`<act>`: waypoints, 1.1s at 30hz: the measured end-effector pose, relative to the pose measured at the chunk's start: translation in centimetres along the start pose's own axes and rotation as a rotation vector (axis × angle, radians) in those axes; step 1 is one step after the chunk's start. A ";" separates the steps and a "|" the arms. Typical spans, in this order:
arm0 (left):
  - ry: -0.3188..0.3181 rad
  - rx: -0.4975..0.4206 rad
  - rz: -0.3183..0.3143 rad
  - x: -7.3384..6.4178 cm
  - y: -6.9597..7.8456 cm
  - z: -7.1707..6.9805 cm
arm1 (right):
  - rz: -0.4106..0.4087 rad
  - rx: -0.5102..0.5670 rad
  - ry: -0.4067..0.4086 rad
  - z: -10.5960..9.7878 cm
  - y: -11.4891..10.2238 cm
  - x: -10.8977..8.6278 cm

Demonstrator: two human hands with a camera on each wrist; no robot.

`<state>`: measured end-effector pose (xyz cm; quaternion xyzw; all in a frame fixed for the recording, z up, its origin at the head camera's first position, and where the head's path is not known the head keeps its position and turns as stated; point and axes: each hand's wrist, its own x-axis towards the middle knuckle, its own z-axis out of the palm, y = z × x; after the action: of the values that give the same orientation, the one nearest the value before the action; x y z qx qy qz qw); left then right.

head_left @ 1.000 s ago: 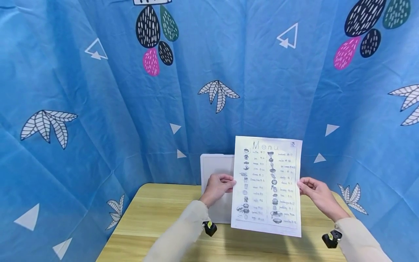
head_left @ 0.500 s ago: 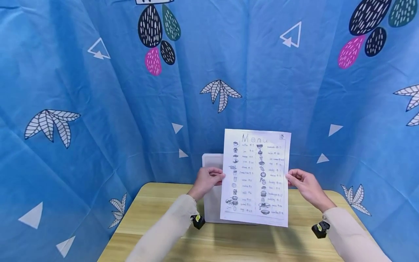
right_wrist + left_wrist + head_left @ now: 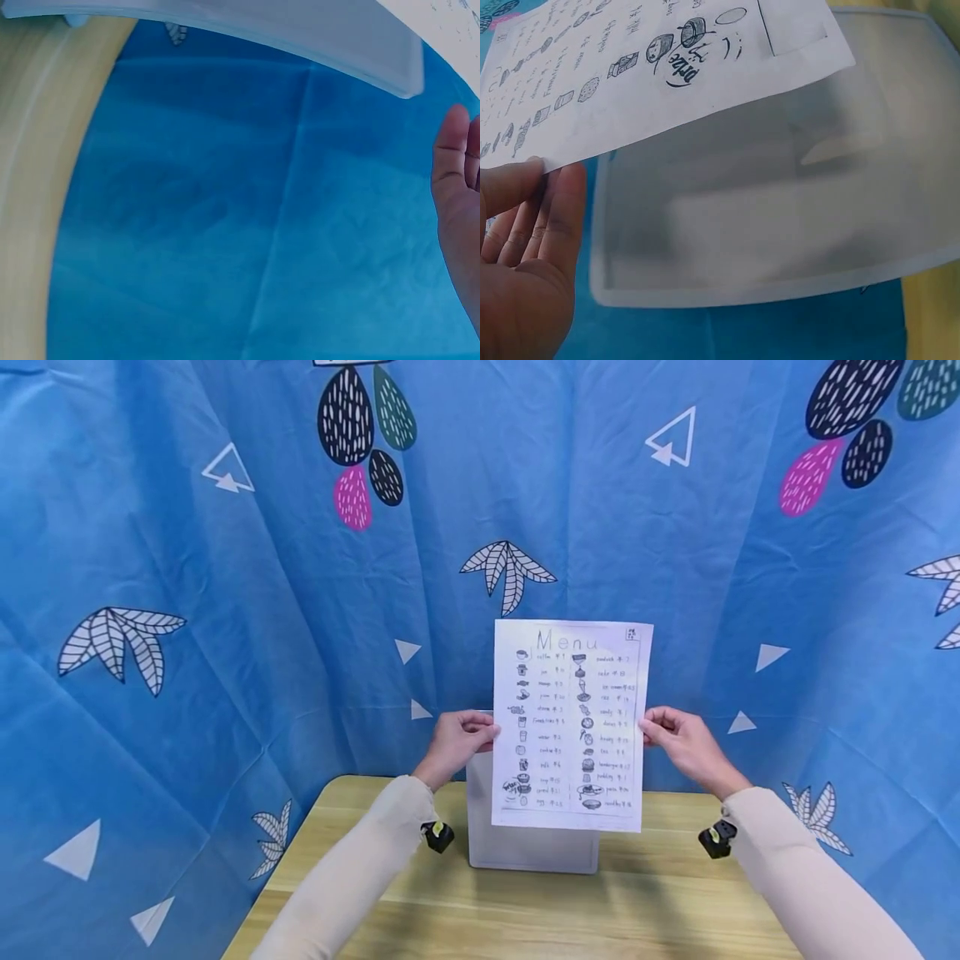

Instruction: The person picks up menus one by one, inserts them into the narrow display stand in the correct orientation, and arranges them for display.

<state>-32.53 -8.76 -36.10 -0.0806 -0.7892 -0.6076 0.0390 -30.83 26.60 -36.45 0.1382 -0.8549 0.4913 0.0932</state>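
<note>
A paper menu, printed with small food drawings and prices, is held upright in the head view. My left hand pinches its left edge between thumb and fingers. At the opposite edge, my right hand pinches the sheet in the same way. Behind the paper stands a white board with a raised rim, its upper part mostly hidden by the sheet. In the left wrist view the sheet slants across the face of the board. The right wrist view catches only part of my right hand.
The board stands on a light wooden table with rounded back corners. A blue patterned curtain hangs behind and on both sides of the table. Small black cameras, such as the left one, sit on both wrists.
Both hands have raised the menu and carried it to the left, so it now overlaps the upper part of the board. More of the board's lower edge shows beneath the sheet.
</note>
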 end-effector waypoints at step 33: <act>0.094 0.026 0.113 4.4 6.6 -3.7 | -0.051 -0.029 0.073 -1.6 -5.8 6.6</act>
<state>-35.81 -10.38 -28.18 -0.0958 -0.7886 -0.5972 0.1112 -35.11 24.27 -28.98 0.1406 -0.8541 0.4811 0.1389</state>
